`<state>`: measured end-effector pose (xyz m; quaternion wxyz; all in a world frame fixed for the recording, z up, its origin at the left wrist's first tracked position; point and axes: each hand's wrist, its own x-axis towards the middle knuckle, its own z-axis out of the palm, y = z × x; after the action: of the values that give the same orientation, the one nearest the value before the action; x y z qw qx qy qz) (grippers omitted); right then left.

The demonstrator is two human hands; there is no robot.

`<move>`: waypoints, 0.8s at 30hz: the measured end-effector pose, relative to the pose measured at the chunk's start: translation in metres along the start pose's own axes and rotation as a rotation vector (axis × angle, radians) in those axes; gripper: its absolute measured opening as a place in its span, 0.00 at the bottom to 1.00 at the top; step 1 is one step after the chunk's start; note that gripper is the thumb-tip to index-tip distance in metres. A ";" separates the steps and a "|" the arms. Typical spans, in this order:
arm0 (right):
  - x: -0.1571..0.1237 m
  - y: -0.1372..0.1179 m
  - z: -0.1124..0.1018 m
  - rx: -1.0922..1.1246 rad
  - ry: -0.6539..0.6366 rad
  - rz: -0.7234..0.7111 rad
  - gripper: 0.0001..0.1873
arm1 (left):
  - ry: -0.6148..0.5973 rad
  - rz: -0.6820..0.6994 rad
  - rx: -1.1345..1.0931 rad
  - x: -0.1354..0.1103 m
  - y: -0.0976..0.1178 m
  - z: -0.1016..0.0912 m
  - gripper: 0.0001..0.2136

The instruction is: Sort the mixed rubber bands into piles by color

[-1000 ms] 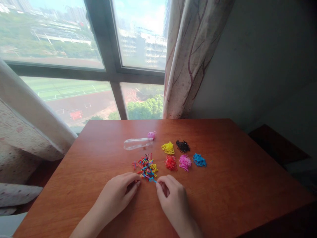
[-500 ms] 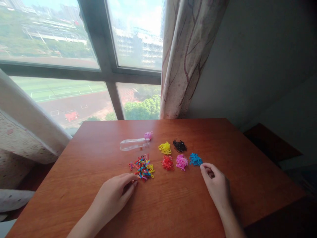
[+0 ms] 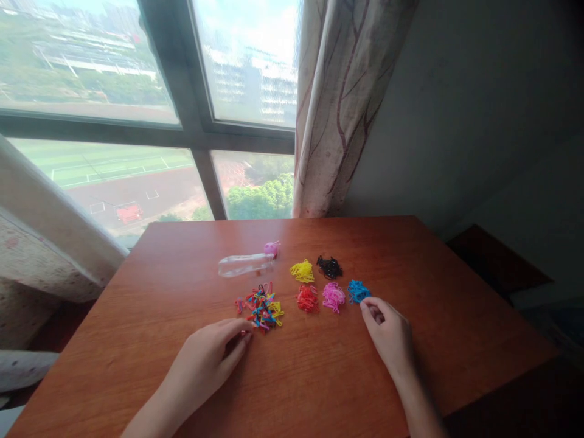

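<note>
A mixed heap of coloured rubber bands [image 3: 261, 304] lies on the wooden table [image 3: 319, 377]. To its right sit sorted little piles: yellow [image 3: 302, 271], black [image 3: 329, 267], red [image 3: 307, 298], pink [image 3: 333, 296] and blue [image 3: 358, 291]. My left hand [image 3: 207, 359] rests on the table with fingers curled, its fingertips touching the near edge of the mixed heap. My right hand [image 3: 387, 334] lies just below the blue pile, fingers curled in and thumb tip close to the pile; whether it holds a band I cannot see.
A clear plastic bottle [image 3: 241, 264] lies on its side behind the heap, with a pink cap [image 3: 271, 248] at its mouth. Curtains [image 3: 337, 103] hang by the window behind the table. A dark low piece of furniture [image 3: 497, 261] stands at the right.
My right hand went from the mixed heap, where it pinched a blue band, across to the blue pile and has since drawn slightly back. My left hand stayed put.
</note>
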<state>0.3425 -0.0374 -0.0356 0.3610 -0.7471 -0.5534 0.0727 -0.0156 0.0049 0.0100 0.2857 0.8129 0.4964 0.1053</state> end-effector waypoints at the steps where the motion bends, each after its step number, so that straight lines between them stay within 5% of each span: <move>1: 0.000 0.001 0.000 -0.003 0.000 0.000 0.15 | 0.002 0.000 0.000 0.000 0.000 0.000 0.12; 14: -0.002 0.004 -0.004 -0.035 0.024 0.011 0.15 | 0.001 0.028 -0.028 -0.002 -0.001 -0.003 0.11; 20: -0.010 -0.023 -0.004 0.030 0.011 -0.074 0.13 | 0.038 0.025 -0.009 -0.002 -0.002 -0.003 0.10; 24: -0.020 -0.054 0.009 0.136 -0.106 -0.155 0.11 | 0.076 -0.002 0.024 -0.003 -0.004 -0.003 0.10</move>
<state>0.2885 -0.0443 -0.0152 0.3857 -0.6711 -0.6214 0.1215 -0.0213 0.0051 0.0100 0.2567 0.8113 0.5089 0.1299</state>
